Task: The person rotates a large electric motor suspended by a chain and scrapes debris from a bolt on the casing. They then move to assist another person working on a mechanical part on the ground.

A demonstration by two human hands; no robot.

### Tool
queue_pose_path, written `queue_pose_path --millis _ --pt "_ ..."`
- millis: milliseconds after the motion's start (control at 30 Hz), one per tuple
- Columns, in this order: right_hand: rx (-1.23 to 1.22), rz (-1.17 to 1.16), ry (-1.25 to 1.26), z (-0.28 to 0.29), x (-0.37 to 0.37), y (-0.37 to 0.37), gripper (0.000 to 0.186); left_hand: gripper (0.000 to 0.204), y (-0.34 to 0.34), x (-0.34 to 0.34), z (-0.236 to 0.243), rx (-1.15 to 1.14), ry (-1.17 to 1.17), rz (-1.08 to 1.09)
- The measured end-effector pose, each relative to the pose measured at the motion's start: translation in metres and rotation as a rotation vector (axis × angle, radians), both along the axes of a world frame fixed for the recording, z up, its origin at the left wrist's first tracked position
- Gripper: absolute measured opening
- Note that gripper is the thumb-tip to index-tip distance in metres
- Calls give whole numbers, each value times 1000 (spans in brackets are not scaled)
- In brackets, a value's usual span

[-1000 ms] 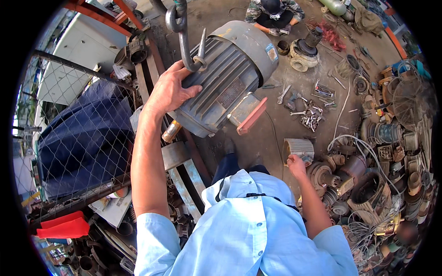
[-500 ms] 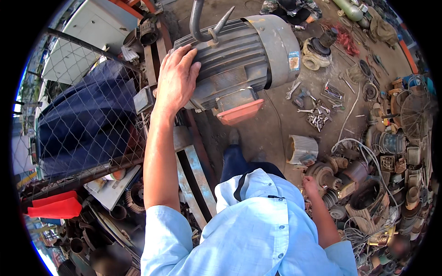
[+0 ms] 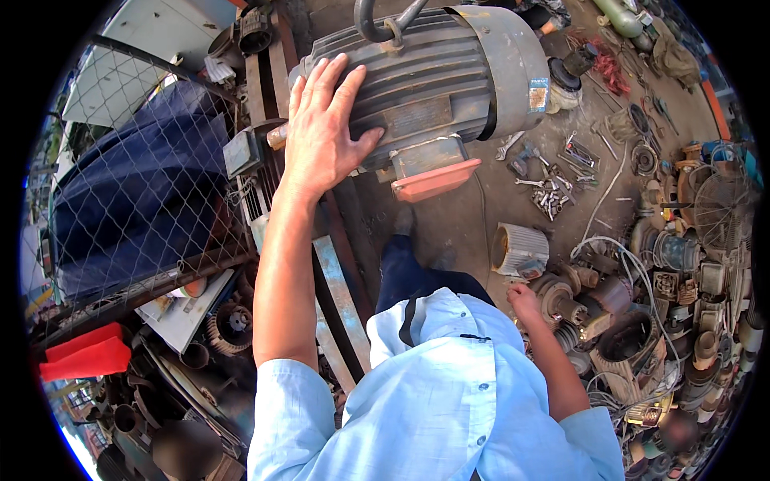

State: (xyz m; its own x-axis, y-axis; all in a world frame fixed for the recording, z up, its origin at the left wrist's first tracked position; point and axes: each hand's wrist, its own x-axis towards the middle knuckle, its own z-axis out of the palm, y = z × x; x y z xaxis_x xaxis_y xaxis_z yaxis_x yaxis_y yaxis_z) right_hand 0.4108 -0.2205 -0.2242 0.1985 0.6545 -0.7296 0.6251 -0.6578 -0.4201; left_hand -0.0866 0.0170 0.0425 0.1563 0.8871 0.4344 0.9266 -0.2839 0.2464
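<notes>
A large grey electric motor [image 3: 417,84] with cooling ribs hangs from a curved metal hook [image 3: 366,22], which passes through the lifting eye [image 3: 392,34] on its casing. On its near side sits a terminal box with a salmon-red cover [image 3: 437,180]. My left hand [image 3: 321,128] lies against the ribbed left end of the motor, fingers stretched and thumb spread out. Low at my right side, my right hand [image 3: 523,301] has its fingers curled in, and nothing shows in them. Close to it on the ground are a ribbed grey motor housing [image 3: 521,250] and rusty motor parts [image 3: 557,301].
Steel beams [image 3: 341,293] run along my left, beside a chain-link fence [image 3: 144,184]. Wrenches and sockets [image 3: 552,188] lie on the ground ahead right. Piled motor parts and a looped grey cable [image 3: 642,268] fill the right. Another person [image 3: 549,14] is partly visible at the top.
The motor and hook have shifted right and slightly up in view. My left hand has stayed against the motor, its thumb now wider apart. My right hand appears slightly higher and further left.
</notes>
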Motion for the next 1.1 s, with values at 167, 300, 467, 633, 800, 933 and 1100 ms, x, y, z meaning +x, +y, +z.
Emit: queue_pose_path --millis 167,300,467,633,800,933,1100 --pt "16 4 -17 -30 7 -12 33 87 1 5 -2 16 0 3" --pt "-46 17 -105 -38 7 -21 35 85 4 10 -4 20 1 0" --pt "-2 -7 -48 -30 0 -25 31 83 6 14 -2 17 8 4" --pt "13 -5 -47 -33 1 -22 32 76 11 17 -3 38 8 5" --pt "6 -35 -10 -25 -2 -15 31 71 18 17 -4 51 15 0" --pt "22 -28 2 -35 6 -18 30 71 24 15 -4 56 3 -20" --pt "-10 -59 27 -47 18 -23 30 71 31 16 -1 31 -52 -37"
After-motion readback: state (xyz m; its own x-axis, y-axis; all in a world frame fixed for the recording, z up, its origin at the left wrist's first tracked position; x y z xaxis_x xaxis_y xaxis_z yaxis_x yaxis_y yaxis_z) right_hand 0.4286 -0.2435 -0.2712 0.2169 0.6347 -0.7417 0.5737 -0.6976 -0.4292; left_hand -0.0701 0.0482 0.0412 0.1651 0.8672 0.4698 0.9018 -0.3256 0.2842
